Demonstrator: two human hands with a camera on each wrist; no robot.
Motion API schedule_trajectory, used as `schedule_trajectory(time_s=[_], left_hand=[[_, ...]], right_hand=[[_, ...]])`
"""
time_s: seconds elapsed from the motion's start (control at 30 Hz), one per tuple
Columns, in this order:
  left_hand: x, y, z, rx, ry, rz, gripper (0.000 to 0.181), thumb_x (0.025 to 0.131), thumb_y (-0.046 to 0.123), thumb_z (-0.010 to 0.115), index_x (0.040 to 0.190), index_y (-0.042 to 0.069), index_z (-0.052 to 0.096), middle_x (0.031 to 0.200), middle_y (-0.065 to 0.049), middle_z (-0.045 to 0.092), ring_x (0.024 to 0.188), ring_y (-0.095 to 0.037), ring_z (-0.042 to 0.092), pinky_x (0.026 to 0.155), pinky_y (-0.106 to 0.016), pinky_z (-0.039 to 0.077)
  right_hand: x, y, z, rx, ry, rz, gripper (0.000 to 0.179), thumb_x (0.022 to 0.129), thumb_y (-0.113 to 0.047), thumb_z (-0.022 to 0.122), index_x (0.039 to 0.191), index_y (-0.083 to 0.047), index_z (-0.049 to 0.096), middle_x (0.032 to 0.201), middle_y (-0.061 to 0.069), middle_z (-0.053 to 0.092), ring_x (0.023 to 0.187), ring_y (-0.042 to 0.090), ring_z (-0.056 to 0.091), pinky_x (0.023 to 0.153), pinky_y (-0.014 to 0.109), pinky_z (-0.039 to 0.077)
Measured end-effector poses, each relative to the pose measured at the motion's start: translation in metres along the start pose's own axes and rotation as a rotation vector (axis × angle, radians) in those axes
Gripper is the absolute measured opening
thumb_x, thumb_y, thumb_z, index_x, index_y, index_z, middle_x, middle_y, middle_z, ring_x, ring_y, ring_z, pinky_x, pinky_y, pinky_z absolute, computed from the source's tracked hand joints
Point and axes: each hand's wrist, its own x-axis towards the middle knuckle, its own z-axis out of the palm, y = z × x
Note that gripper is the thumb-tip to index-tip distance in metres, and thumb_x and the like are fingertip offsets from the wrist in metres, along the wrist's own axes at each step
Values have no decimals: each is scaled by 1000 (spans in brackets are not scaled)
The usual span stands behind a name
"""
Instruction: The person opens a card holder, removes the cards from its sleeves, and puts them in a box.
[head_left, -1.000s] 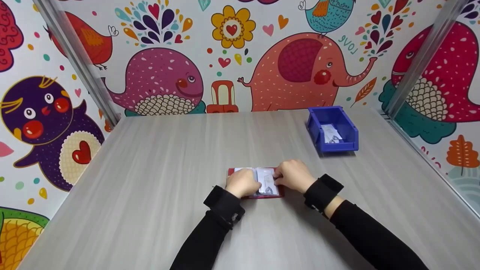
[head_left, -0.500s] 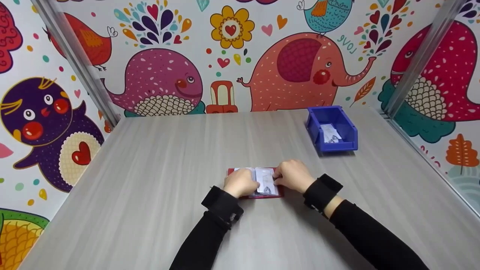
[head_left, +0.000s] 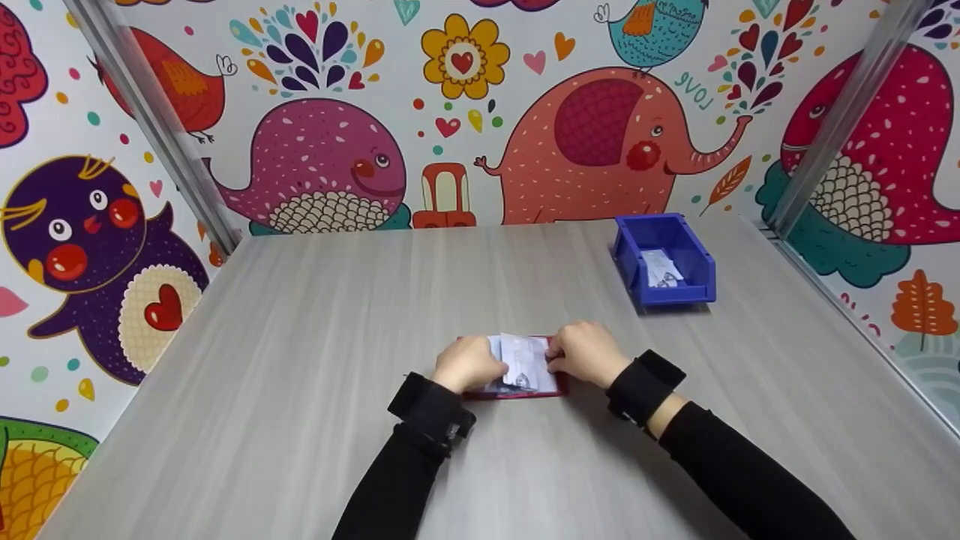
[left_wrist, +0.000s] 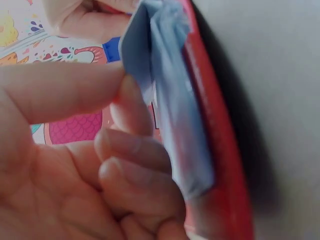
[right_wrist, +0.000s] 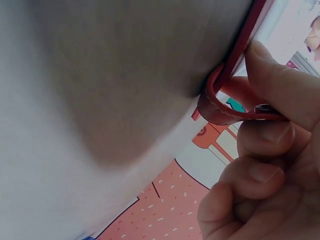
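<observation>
A red card holder [head_left: 561,385] lies spread on the table with pale plastic sleeves inside. My left hand [head_left: 470,363] is on its left side, pinching the edge of a sleeve page with a white printed card [head_left: 519,364] between thumb and forefinger. In the left wrist view that sleeve page [left_wrist: 137,47] stands lifted from the other sleeves [left_wrist: 182,125], above the red cover [left_wrist: 220,145]. My right hand [head_left: 589,351] holds the right edge. Its thumb lies along the inside of the cover, and its fingers are at the curved red strap [right_wrist: 215,107] in the right wrist view.
A blue plastic bin [head_left: 666,259] stands at the back right of the table, with white printed cards [head_left: 661,268] inside. Patterned walls with metal corner posts [head_left: 161,135] enclose the wood-grain table [head_left: 337,315].
My left hand has shifted left, and the sleeve page with the card has tilted left with it, baring a white surface beneath at the right. The right hand stays in place.
</observation>
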Motion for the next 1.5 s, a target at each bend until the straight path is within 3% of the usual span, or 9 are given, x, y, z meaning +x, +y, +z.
schedule_trajectory(time_s=[0.3, 0.63, 0.83, 1.07, 1.5], left_hand=[[-2, -5, -9, -73, -27, 14, 30, 78, 21, 70, 61, 17, 45, 66, 1, 52, 58, -16, 47, 53, -29, 36], [-4, -8, -15, -142, -39, 20, 33, 75, 14, 66, 56, 18, 39, 58, 5, 42, 52, -13, 40, 49, -26, 31], [-6, -9, -18, -174, -54, 0, 32, 75, 13, 65, 57, 18, 40, 59, 5, 43, 52, -12, 41, 50, -25, 33], [-3, -14, -17, -140, -43, 27, 31, 75, 13, 64, 57, 17, 39, 58, 5, 40, 53, -13, 39, 50, -26, 31], [-5, -15, -23, -172, -65, 2, 29, 76, 13, 67, 60, 16, 43, 63, 3, 48, 56, -14, 43, 52, -27, 35]], right_hand=[[-1, 1, 1, 0, 15, -18, 12, 72, -15, 86, 80, -11, 79, 78, 1, 72, 70, 25, 66, 66, 43, 49], [-1, 0, 0, 17, 4, 13, 13, 72, -16, 86, 82, -11, 80, 81, 3, 73, 74, 27, 66, 68, 45, 49], [-1, -1, -1, 25, 2, 23, 12, 72, -16, 86, 81, -11, 80, 80, 3, 72, 72, 26, 65, 68, 44, 49], [-1, -1, -1, 16, 13, 20, 13, 71, -17, 86, 81, -13, 80, 80, 1, 73, 74, 27, 67, 67, 44, 50], [-2, 0, -1, 23, 12, 10, 12, 73, -16, 86, 82, -12, 80, 80, 2, 73, 73, 27, 66, 67, 43, 50]])
